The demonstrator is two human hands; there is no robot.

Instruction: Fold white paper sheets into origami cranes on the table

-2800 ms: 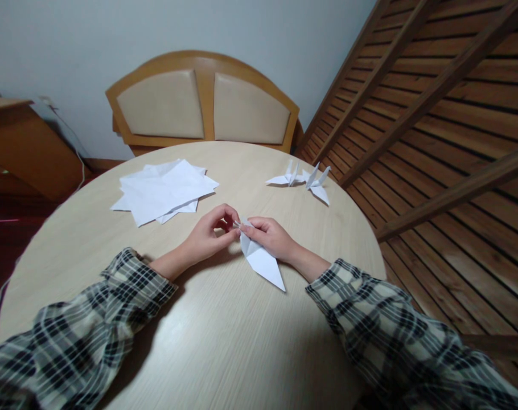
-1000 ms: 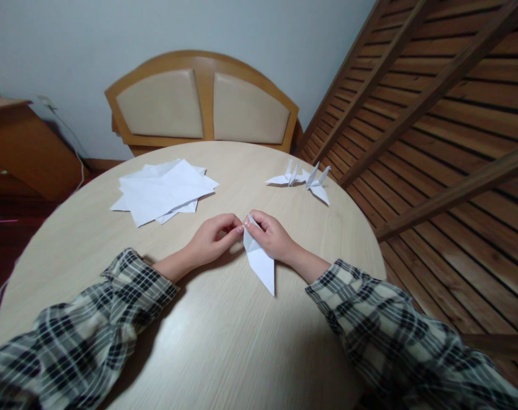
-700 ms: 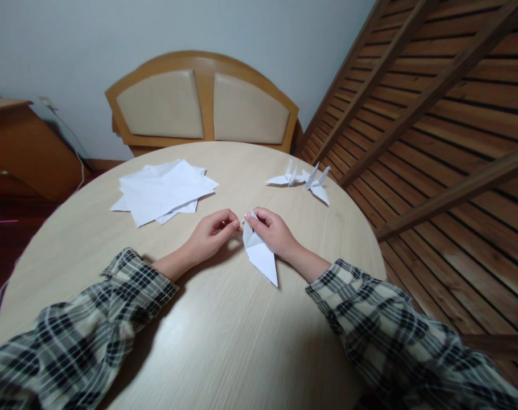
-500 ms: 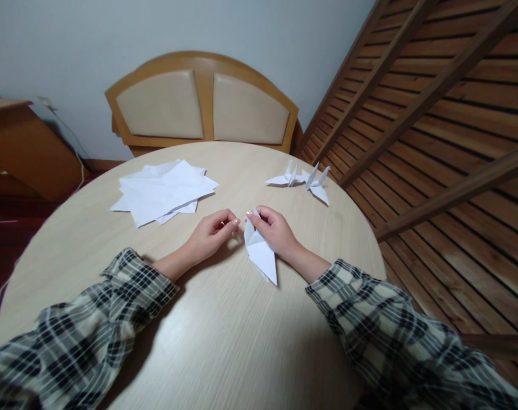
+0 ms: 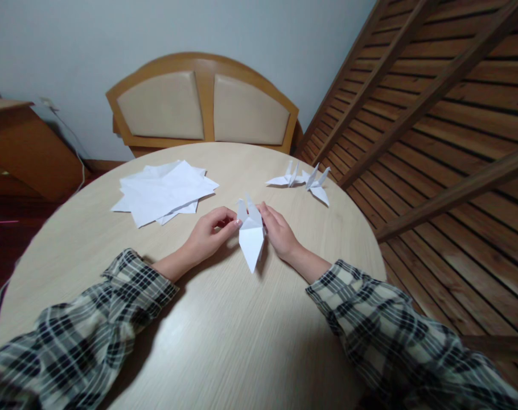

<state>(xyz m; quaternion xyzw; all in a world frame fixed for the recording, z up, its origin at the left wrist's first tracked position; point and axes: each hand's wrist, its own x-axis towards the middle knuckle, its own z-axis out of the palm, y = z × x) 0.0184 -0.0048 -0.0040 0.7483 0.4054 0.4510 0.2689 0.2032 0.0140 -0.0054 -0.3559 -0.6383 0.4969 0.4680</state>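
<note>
White folded paper shape: between both hands, over pale wooden table.
Left hand: pinching its left edge.
Right hand: gripping its right side.
Handling: light, creases easily; pinch layered top.

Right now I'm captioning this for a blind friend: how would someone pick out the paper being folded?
Start at the round table. Near its middle, the half-folded paper stands between the left hand and right hand. Unlike the flat sheets and the winged cranes farther back, it is a held kite shape, point toward the viewer.
</note>
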